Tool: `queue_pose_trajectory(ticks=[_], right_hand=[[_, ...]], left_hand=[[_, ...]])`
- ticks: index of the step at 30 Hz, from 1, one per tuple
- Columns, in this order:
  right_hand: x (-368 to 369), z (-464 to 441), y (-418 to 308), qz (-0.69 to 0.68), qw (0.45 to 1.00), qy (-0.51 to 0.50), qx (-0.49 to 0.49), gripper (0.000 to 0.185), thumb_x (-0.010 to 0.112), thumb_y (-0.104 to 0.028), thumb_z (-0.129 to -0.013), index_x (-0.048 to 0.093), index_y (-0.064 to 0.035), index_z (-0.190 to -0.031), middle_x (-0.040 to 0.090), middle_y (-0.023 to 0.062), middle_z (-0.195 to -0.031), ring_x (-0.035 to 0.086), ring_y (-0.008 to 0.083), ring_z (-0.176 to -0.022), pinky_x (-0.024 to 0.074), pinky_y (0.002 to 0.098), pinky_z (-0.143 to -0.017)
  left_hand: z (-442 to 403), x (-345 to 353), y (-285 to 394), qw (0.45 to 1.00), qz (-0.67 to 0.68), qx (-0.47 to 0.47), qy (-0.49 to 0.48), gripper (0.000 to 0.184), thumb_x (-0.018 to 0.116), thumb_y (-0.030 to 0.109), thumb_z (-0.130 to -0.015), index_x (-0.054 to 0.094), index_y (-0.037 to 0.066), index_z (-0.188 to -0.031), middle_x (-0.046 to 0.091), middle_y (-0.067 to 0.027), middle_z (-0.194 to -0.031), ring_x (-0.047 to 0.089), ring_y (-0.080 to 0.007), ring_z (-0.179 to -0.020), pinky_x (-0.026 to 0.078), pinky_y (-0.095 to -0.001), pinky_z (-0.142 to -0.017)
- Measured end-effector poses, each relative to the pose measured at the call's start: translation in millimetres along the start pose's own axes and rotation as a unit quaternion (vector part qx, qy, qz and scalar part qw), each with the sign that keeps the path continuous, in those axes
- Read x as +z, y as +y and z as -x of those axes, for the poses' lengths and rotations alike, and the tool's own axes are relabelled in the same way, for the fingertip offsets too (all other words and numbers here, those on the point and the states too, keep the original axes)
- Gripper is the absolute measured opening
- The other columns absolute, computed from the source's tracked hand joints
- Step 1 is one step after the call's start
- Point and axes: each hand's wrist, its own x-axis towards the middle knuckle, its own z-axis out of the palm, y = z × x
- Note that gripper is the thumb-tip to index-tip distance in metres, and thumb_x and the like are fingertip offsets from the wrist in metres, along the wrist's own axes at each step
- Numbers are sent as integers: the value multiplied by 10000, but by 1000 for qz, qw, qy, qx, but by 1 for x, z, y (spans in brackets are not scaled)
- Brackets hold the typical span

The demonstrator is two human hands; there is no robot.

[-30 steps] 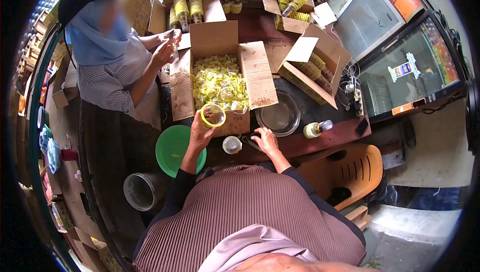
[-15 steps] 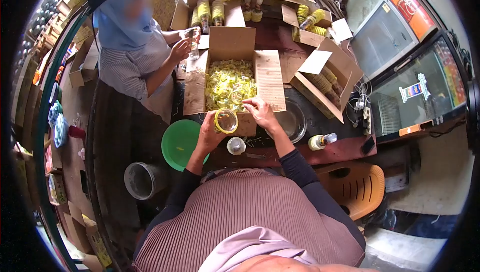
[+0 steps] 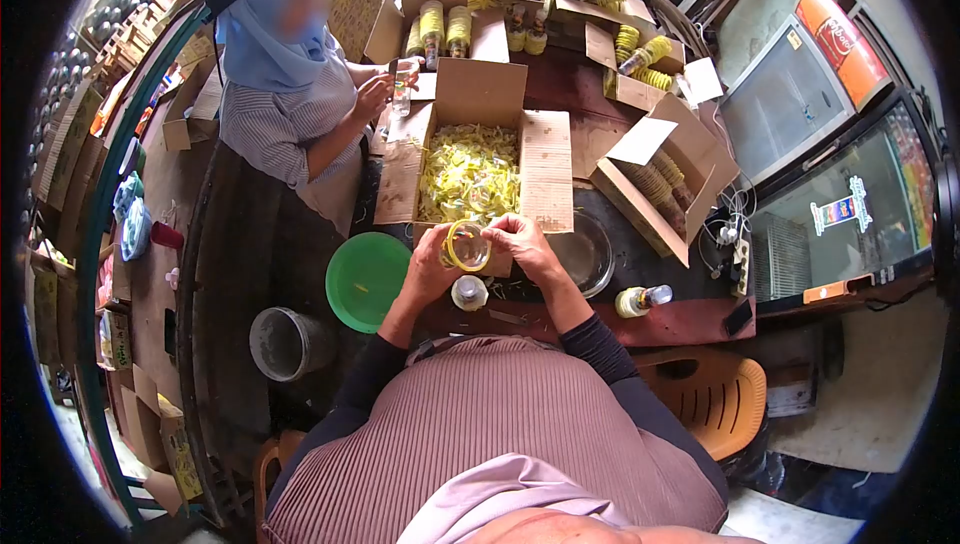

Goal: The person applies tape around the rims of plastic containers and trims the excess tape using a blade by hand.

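My left hand [image 3: 428, 266] is wrapped around a clear cup [image 3: 468, 247] with a yellow band at its rim, its round mouth turned up toward me. At the right side of that rim, my right hand [image 3: 527, 247] has its fingers pinched together; whatever is between them is too small to make out. Just beyond both hands, an open cardboard box [image 3: 547, 169] holds a heap of yellow and clear strips [image 3: 470, 169]. A small bottle [image 3: 469, 294] with a clear top stands below the cup, close to my body.
Left of my hands lies a green basin [image 3: 365, 284], with a grey bucket [image 3: 285, 344] lower down. A glass bowl [image 3: 583, 256] and another bottle [image 3: 643, 301] are at right. A co-worker [image 3: 290, 104] handles a clear glass. Boxes of yellow-banded stacks [image 3: 660, 194] stand farther back.
My right hand has come from the box's near edge to the cup's rim. The cup has shifted slightly right in view. The whole scene has also shifted a little with the camera.
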Motion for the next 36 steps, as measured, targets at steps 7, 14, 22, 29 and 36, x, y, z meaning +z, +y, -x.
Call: queue_pose_trajectory(ticks=[7, 14, 22, 29, 36], right_hand=[[5, 3, 2, 165, 969, 146, -114, 205, 738, -161, -793, 626, 11, -801, 649, 71, -719, 591, 131, -661, 461, 282, -603], [6, 3, 8, 335, 867, 194, -313, 147, 641, -86, -829, 538, 18, -845, 536, 160, -797, 550, 334, -764, 454, 417, -674], [-8, 1, 13, 325, 858, 195, -346, 112, 621, -85, -849, 560, -1, -890, 537, 141, -834, 554, 312, -777, 457, 400, -696], [-39, 18, 32, 242, 926, 205, -203, 184, 620, -58, -850, 590, 2, -1022, 598, 112, -918, 633, 211, -801, 514, 319, -734], [-68, 64, 109, 206, 970, 111, -71, 236, 516, 92, -788, 588, 14, -999, 598, 123, -886, 637, 222, -814, 521, 322, -753]], left_hand=[[4, 29, 2, 998, -38, -41, 24, 630, 764, 87, -641, 460, 76, -1193, 589, -124, -1015, 566, -338, -971, 457, -420, -842], [-1, 48, 0, 991, 118, -65, 14, 508, 695, 32, -745, 447, 72, -1187, 569, -68, -898, 571, -188, -854, 464, -313, -782], [-6, 51, 0, 965, 237, -116, -7, 479, 707, 50, -797, 445, 84, -1197, 566, -25, -949, 540, -102, -886, 459, -246, -784], [-7, 28, -23, 958, 215, -172, 78, 502, 808, 60, -705, 499, 59, -1101, 587, -48, -995, 588, -116, -895, 502, -239, -789], [13, 9, -22, 969, 117, -190, 104, 521, 834, 89, -676, 491, 43, -1065, 599, -64, -1014, 595, -149, -954, 487, -288, -868]])
